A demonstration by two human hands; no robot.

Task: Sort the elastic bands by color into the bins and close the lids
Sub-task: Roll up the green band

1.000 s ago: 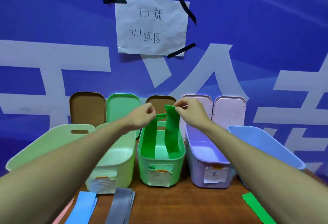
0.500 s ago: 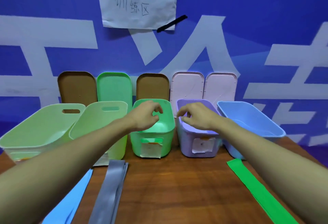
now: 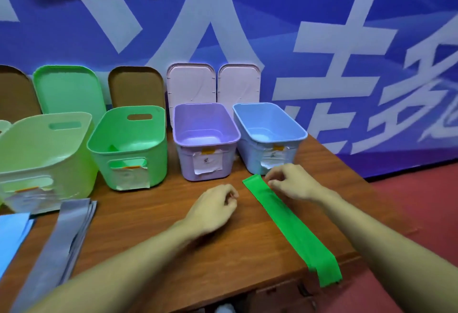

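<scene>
The green band looks thin, light and floppy on the desk; I would pinch its far end. The left hand and right hand are loosely curled, empty.

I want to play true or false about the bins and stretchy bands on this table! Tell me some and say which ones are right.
1. The green band lies flat on the table. True.
2. The purple bin has its lid on. False: it is open, and the pink lids lean against the wall behind.
3. The left hand holds a blue band. False: it holds nothing; the blue bands lie at the far left of the table.
4. The blue bin stands to the right of the purple bin. True.
</scene>
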